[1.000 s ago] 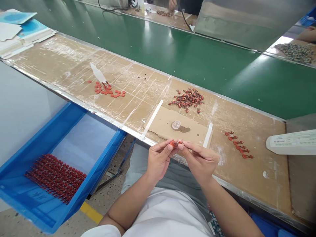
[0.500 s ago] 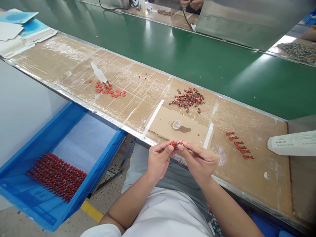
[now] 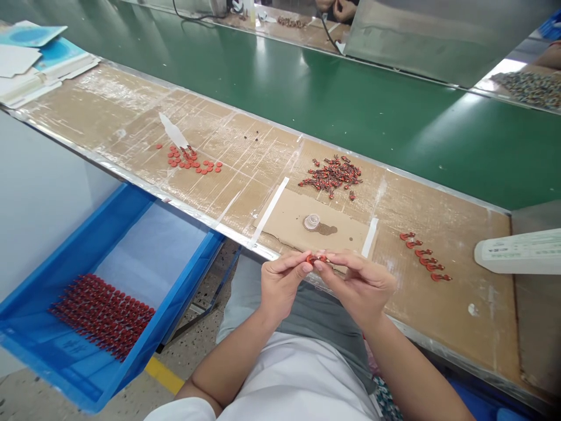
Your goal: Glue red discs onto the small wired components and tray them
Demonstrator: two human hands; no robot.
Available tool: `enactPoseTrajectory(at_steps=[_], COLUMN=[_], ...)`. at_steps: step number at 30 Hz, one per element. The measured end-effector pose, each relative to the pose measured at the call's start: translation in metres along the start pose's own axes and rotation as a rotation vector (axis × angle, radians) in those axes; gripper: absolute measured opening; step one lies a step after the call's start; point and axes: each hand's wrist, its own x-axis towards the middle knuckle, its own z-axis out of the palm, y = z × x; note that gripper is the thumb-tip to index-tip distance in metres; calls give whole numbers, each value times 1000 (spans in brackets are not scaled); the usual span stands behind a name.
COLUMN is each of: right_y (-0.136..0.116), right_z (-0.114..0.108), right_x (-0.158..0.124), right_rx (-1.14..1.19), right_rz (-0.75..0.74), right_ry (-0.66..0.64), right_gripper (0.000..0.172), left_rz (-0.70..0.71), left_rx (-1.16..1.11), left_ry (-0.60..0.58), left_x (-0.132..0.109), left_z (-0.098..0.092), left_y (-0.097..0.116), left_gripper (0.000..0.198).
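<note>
Just over the table's front edge, my left hand (image 3: 280, 287) pinches a small red disc (image 3: 310, 259) between thumb and fingertips. My right hand (image 3: 363, 285) pinches a small dark-and-red figure piece (image 3: 323, 258) against it; the fingers partly cover both. Behind my hands, a small clear cup (image 3: 312, 221) stands beside a wet stain on a cardboard sheet (image 3: 287, 213). A heap of similar dark-and-red pieces (image 3: 335, 175) lies beyond the sheet. To the right is a slanting row of pieces on red discs (image 3: 424, 255).
Loose red discs (image 3: 188, 161) lie on the left beside a white pointed strip (image 3: 173, 130). A blue bin (image 3: 184, 272) at lower left holds rows of red pieces. A white bottle (image 3: 517, 254) lies at right. A green belt (image 3: 280, 76) runs behind; another person's hands (image 3: 344, 10) show beyond.
My right hand has shifted slightly right and my left slightly left. More of the red disc and the figure piece shows between the fingertips. The view has moved a little.
</note>
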Motion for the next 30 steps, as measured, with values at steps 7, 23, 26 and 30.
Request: enactPoseTrajectory(at_steps=[7,23,26,30], right_y=[1,5,5,6], right_z=[-4,-7,-6,-7], right_x=[0,-3,-2,-2], right_rx=[31,-20,-26,-53], right_rz=[-67,-97,-122,-111], right_ry=[-24,-9,2,33], right_gripper=[30,34,37,35], left_rz=[63,87,142,179], left_rx=[44,23,28,86], left_ry=[-31,22,7,-16], left_x=[-2,0,-1,-3], left_z=[1,8,8,8], left_y=[-2,2,2,3], left_gripper=[21,16,12,15])
